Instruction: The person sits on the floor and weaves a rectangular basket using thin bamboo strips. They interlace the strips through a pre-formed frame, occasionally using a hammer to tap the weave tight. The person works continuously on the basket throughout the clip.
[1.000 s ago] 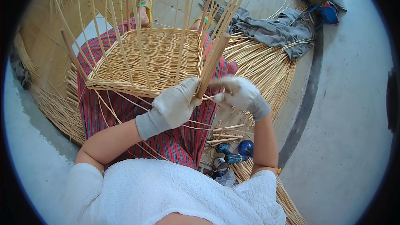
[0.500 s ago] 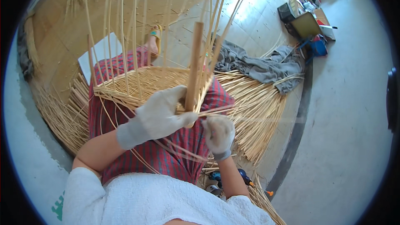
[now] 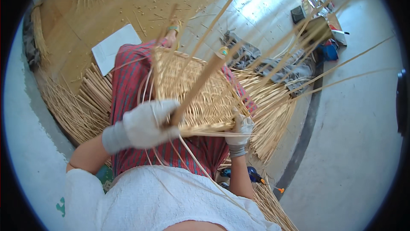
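A half-woven wicker basket (image 3: 200, 98) rests tilted on my lap, its woven base facing up. Long thin canes (image 3: 273, 55) stick out from its edges, blurred, and fan off to the right. A thick wooden stake (image 3: 198, 88) rises at its near left corner. My left hand (image 3: 151, 122), in a pale work glove and smeared by motion, is closed round that corner at the stake's foot. At the near right corner my gloved right hand (image 3: 241, 130) grips the basket's edge, thumb on top. Loose weaving strands (image 3: 190, 152) hang from the near side over my lap.
Bundles of canes lie on the floor at the right (image 3: 273, 132) and left (image 3: 72, 102), beside short thick sticks (image 3: 96, 85). A white board (image 3: 115, 49) lies beyond my knee. Grey cloth (image 3: 286, 75) covers some canes. A power tool (image 3: 252, 174) sits by my right arm.
The basket has turned clockwise, so its canes swing from upright to the right and its base shows more. My left hand has moved left; my right hand now grips the near right corner.
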### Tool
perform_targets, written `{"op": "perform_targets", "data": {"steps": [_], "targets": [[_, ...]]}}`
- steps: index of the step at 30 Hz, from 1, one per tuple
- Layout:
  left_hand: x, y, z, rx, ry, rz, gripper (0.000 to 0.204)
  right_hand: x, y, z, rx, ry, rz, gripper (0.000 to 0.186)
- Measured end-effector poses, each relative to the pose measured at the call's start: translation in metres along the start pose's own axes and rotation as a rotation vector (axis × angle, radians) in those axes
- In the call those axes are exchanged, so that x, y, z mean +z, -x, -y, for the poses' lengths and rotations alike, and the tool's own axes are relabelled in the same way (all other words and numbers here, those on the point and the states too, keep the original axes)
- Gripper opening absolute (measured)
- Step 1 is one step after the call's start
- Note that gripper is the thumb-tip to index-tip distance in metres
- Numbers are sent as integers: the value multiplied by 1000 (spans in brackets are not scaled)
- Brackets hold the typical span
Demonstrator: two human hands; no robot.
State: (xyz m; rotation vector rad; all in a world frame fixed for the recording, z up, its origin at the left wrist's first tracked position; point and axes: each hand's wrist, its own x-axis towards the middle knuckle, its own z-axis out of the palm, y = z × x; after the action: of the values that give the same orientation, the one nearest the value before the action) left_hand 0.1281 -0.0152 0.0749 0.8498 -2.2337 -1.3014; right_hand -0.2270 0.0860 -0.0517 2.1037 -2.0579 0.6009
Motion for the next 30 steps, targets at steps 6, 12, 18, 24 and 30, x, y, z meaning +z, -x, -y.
{"op": "perform_targets", "data": {"steps": [6,12,18,24,30], "targets": [[-33,-3,139,-430,435,-165,33,12,-43,98,34,-38,64,65],[-25,-10,159,-329,516,-258,38,-10,-67,168,-202,-258,-50,38],[-12,-13,171,-293,463,-342,39,28,-61,172,-163,-292,35,36],[-20,-13,164,-356,499,-248,38,56,-58,162,387,-847,66,55],[5,-23,159,-180,378,-457,29,49,-198,204,-43,-633,-79,67]]}}
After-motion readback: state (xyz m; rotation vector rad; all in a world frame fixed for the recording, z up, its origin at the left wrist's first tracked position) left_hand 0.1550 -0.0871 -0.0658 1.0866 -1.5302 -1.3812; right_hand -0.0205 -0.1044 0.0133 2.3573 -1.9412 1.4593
